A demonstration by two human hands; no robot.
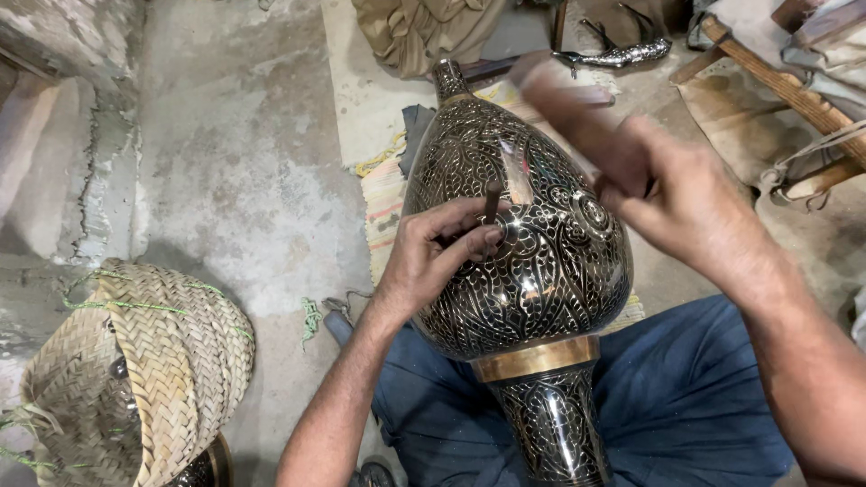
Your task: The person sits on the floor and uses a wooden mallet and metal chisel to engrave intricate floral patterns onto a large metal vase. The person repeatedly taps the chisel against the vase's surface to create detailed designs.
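Engraved metal vase (pixel 523 261) (dark, silvery, with a brass band near its base) lies across the person's lap, neck pointing away. Left hand (pixel 433 257) pinches a small chisel (pixel 492 203) upright against the vase's belly. Right hand (pixel 672 203) grips a blurred hammer (pixel 564 95) above it. A woven basket (pixel 144 370) sits well apart, leftward.

A vase (pixel 523 261) lies across the person's lap, neck pointing away. A basket (pixel 144 379) sits on the floor (pixel 234 135) to its left, a mat (pixel 383 203) behind it.
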